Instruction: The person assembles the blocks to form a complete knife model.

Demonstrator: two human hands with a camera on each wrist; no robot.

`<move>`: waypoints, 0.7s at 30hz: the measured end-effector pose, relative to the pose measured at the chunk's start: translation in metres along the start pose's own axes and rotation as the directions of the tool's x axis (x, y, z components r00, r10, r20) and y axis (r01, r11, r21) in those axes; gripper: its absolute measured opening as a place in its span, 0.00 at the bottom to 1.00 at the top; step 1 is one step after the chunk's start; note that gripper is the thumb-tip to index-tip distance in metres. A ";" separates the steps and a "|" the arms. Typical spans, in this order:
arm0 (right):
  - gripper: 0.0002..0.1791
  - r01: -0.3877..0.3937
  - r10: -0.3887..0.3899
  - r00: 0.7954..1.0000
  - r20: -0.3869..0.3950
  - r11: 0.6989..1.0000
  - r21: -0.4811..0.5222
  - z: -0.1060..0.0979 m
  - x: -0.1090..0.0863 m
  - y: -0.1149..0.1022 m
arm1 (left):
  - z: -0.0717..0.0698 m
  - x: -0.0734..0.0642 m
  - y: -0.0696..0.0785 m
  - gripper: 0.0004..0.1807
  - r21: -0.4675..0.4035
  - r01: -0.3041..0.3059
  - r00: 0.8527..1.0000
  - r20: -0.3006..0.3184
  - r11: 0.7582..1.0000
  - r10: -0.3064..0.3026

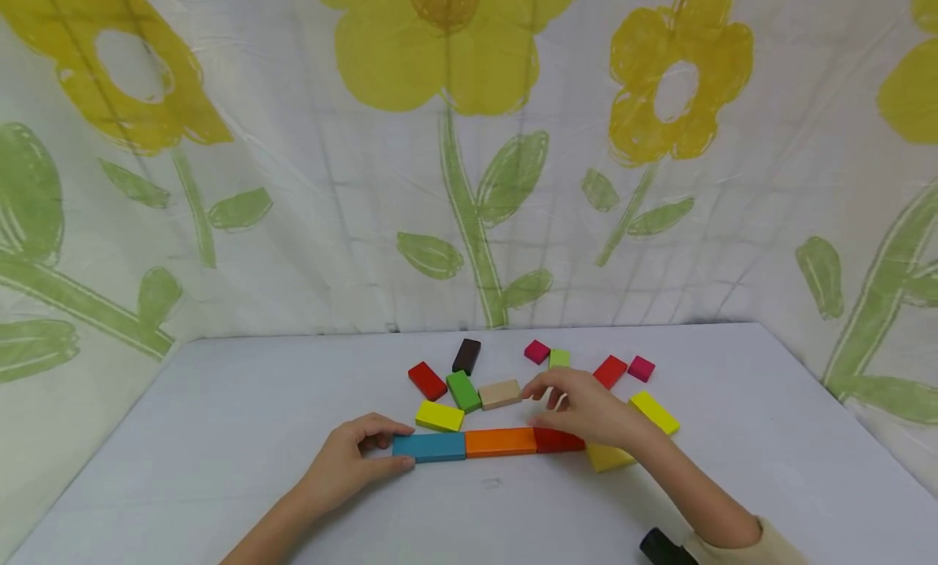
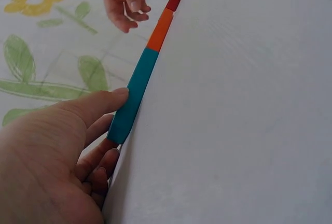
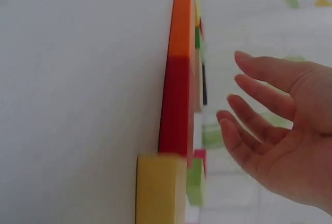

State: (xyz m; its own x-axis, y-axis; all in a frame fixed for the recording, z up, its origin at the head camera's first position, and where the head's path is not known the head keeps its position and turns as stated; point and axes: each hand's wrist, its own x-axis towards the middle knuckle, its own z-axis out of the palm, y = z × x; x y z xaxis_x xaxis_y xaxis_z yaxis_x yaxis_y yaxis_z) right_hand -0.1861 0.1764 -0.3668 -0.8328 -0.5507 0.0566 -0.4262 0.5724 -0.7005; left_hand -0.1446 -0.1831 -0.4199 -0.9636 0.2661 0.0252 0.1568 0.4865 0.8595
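A blue block (image 1: 429, 447), an orange block (image 1: 501, 442) and a red block (image 1: 557, 440) lie end to end in a row on the table. At the row's left end, my left hand (image 1: 357, 453) pinches the blue block between thumb and fingers. My right hand (image 1: 582, 404) hovers over the red block with relaxed fingers and holds nothing. Near its fingertips lies a beige block (image 1: 501, 394). A yellow block (image 1: 610, 457) sits at the row's right end, partly hidden by the right wrist in the head view.
Behind the row lie a yellow block (image 1: 440, 416), a green block (image 1: 463, 391), a red block (image 1: 427, 381) and a dark brown block (image 1: 466, 356). Farther right are small pink blocks (image 1: 641, 368) and another yellow block (image 1: 655, 412). A black cylindrical object (image 1: 665, 547) shows by the right sleeve.
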 end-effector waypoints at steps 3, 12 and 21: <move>0.16 0.016 -0.016 1.000 -0.015 1.000 0.015 0.009 0.013 -0.007 | 0.001 -0.001 0.000 0.16 -0.001 0.002 1.000 -0.013 1.000 -0.002; 0.14 0.024 -0.024 1.000 -0.009 0.996 0.088 0.044 0.048 -0.027 | 0.003 -0.001 -0.002 0.14 0.001 -0.008 0.999 -0.049 1.000 0.008; 0.15 0.007 -0.007 1.000 0.006 0.999 0.036 0.070 0.071 -0.041 | 0.004 0.000 -0.005 0.13 0.009 -0.058 0.997 -0.056 0.998 0.058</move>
State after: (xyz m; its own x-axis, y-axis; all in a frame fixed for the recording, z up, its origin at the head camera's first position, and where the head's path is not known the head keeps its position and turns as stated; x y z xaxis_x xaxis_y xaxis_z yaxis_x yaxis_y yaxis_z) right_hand -0.2026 0.0716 -0.3842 -0.8277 -0.5582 0.0576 -0.4190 0.5465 -0.7252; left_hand -0.1448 -0.1824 -0.4258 -0.9634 0.2471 0.1037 0.2142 0.4780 0.8518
